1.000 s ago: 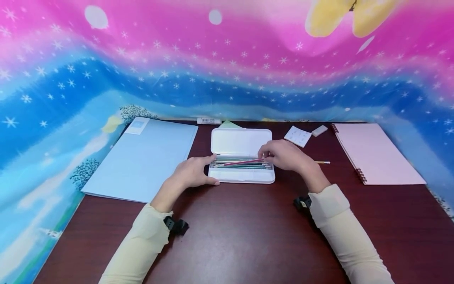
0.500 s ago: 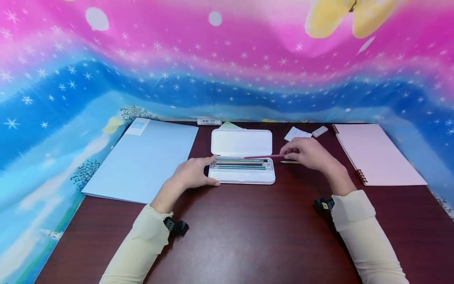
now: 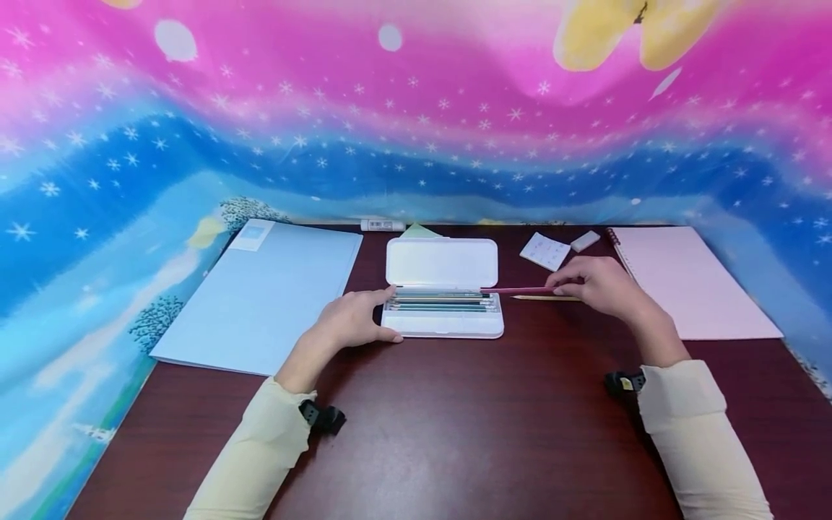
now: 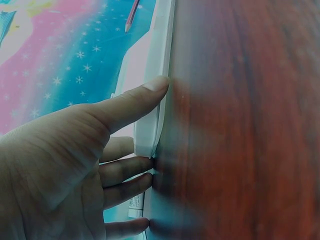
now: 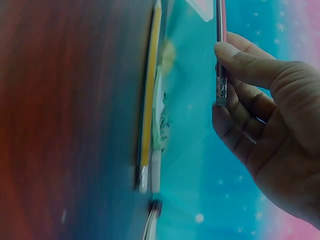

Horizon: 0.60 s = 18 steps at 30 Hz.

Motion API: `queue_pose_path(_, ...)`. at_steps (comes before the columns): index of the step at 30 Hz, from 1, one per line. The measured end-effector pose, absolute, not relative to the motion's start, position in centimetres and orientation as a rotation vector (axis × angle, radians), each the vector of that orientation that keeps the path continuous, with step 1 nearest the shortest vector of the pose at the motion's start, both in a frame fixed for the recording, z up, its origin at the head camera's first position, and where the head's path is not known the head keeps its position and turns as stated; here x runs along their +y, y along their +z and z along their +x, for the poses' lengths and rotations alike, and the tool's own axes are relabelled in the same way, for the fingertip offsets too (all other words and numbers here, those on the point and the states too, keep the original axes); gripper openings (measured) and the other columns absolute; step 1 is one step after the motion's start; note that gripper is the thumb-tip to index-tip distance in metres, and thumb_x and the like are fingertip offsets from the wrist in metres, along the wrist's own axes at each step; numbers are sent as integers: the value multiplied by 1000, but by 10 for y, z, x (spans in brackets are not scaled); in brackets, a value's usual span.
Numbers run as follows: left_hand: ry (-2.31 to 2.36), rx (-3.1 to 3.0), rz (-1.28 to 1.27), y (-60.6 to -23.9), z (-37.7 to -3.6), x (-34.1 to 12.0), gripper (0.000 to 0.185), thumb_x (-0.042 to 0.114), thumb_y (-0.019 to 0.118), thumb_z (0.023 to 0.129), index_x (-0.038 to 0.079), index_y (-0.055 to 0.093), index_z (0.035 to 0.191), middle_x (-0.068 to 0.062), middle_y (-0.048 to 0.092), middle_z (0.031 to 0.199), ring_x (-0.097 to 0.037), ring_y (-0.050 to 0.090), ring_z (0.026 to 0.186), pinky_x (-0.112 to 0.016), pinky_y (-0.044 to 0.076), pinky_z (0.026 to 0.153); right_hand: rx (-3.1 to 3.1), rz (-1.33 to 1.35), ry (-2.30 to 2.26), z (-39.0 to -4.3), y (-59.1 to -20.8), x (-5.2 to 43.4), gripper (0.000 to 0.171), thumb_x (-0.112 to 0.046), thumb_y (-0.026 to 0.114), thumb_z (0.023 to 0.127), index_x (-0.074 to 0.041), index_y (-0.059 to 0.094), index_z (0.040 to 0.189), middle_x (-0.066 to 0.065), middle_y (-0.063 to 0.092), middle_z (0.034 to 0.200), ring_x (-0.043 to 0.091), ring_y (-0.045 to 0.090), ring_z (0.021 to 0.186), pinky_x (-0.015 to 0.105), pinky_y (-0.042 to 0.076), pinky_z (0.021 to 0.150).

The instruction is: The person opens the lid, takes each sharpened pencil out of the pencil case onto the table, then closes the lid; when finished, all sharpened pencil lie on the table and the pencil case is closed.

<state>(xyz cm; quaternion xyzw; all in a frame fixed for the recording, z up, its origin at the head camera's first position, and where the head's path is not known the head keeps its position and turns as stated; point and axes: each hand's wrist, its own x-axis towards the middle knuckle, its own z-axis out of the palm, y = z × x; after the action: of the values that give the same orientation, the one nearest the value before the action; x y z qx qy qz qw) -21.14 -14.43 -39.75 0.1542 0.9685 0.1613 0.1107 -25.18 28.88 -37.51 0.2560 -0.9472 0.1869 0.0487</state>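
Observation:
An open white pencil case (image 3: 443, 326) lies mid-table with several pencils in its tray and its lid (image 3: 442, 263) folded back. My left hand (image 3: 354, 318) holds the case's left end, thumb along the front edge (image 4: 150, 90) and fingers at the corner. My right hand (image 3: 601, 283) pinches a red pencil (image 3: 516, 290) by its eraser end (image 5: 220, 85) and holds it level, just right of the case. A yellow pencil (image 3: 542, 297) lies on the table right beneath it, also visible in the right wrist view (image 5: 149, 100).
A blue folder (image 3: 260, 292) lies to the left and a pink spiral notebook (image 3: 692, 282) to the right. A small white notepad (image 3: 544, 250), an eraser (image 3: 585, 240) and a glue stick (image 3: 382, 225) sit near the back edge. A starry cloth backdrop rises behind the dark wooden table (image 3: 455, 433).
My right hand has drawn the red pencil out of the case and moved it to the right, over the yellow pencil. The left hand has stayed on the case.

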Motion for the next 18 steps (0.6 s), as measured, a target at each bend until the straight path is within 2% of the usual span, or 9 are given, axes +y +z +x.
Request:
queue_pose_path(5,479,2850,451,-399,-212,-144,96,57,80,80,23,36,159,-7,49,156,-29,51,140,-52,47,108,-2906,744,588,-246,-379,307,21,-7,78,88,-23,83,99,-3,75,92,14,64,84,32,52,74)
queue_pose_path(12,485,2849,459,-401,-212,-145,97,58,80,80,22,36,159,-7,49,157,-28,51,140,-52,47,108,-2961,647,585,-243,-381,327,20,-7,75,90,-22,83,101,1,75,95,18,66,88,35,52,77)
queue_pose_path(18,465,2851,464,-400,-214,-145,97,59,79,80,22,36,159,-8,49,156,-29,52,139,-52,47,108,-2969,576,663,-243,-382,340,18,-11,76,90,-25,83,98,-1,76,93,10,62,84,26,50,74)
